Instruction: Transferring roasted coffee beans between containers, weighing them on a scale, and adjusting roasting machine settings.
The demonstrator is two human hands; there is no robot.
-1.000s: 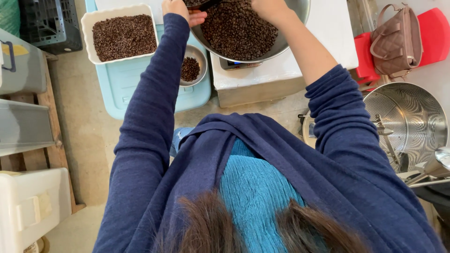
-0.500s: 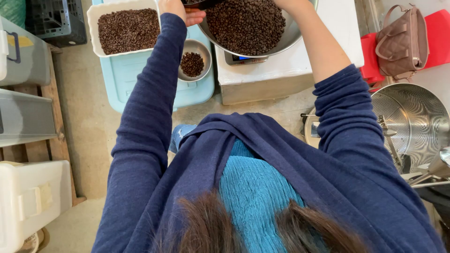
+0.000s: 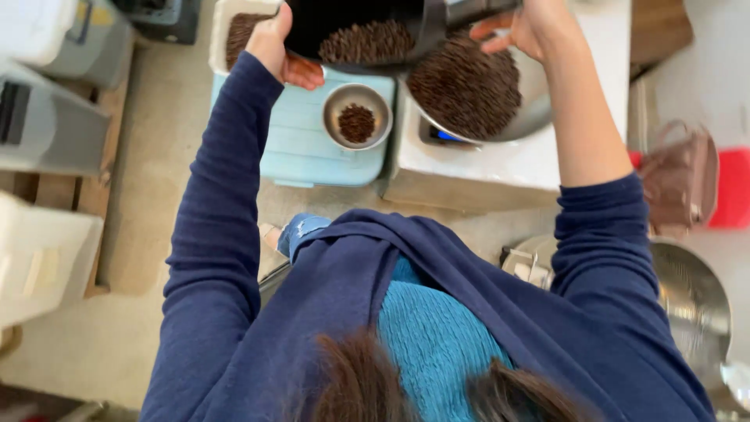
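The left hand (image 3: 283, 48) clasps the near edge of a black container (image 3: 351, 31) full of dark roasted beans, thumb on top and fingers curled beneath the rim. The right hand (image 3: 525, 30) closes on the container's other end; its fingertips are partly hidden behind a black part there, so the exact hold is hard to make out. The container's far side is cut off by the top of the frame. Both arms reach forward in navy sleeves, the right sleeve pushed up to bare the forearm. The container hangs above a large metal bowl (image 3: 531, 109) heaped with beans on a white scale (image 3: 500, 160). Just left, a small metal bowl (image 3: 358, 117) with a few beans sits on a pale blue lid (image 3: 301, 141). A white tray (image 3: 226, 31) of beans is half hidden behind the left hand.
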